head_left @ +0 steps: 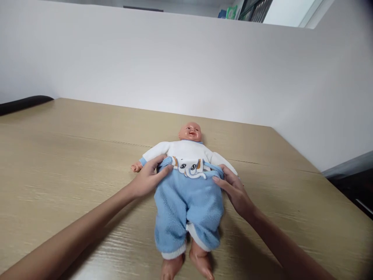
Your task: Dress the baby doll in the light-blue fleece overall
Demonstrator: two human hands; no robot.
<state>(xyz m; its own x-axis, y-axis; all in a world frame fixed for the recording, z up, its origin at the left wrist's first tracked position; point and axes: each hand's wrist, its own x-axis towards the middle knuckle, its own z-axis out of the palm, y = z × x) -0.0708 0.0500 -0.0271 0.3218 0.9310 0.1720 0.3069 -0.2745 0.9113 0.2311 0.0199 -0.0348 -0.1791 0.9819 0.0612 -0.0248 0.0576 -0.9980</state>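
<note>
On its back on the table lies a baby doll point(190, 132), its head toward the wall and its bare feet toward me. It wears a white long-sleeved top point(186, 149) with blue cuffs. Fuzzy blue pants point(186, 198) with white hems cover its legs, and an elephant face point(189, 168) decorates the front at the waist. My left hand point(150, 175) pinches the waistband at the left side. At the right side, my right hand point(233, 186) grips the same waistband, thumb in front. The doll's right-side hand is mostly hidden behind my right hand.
The wooden table point(72, 163) stands against a white partition wall point(175, 66). A black curved object point(26, 104) sits at the table's far left edge. Something dark point(352, 182) is beyond the right edge.
</note>
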